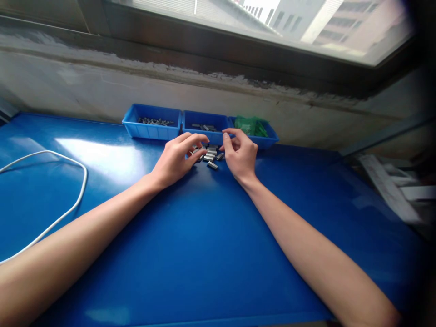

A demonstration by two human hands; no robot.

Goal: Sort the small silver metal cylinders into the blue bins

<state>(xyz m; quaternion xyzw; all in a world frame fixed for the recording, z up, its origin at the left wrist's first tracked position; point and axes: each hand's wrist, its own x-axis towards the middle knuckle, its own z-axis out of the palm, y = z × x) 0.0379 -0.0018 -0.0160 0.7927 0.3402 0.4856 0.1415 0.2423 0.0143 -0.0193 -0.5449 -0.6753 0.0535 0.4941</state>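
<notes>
My left hand (177, 156) hovers at the left side of a small pile of metal hex standoffs (210, 154) on the blue table. Its fingers are curved, with a gap between thumb and forefinger, and nothing shows in it. Bent at the wrist, my right hand (241, 156) is at the pile's right side. The fingers there are loosely curled, the thumb tip close to the forefinger tip, and no held piece is visible. One standoff (212, 165) lies nearer to me, apart from the others. The left fingers hide part of the pile.
Behind the hands stand three joined blue bins: the left bin (150, 131) holds small metal parts, the middle bin (206, 119) several standoffs, the right bin (272, 138) green pieces. A white cable (83, 181) curves across the table's left. A wall and window rise behind.
</notes>
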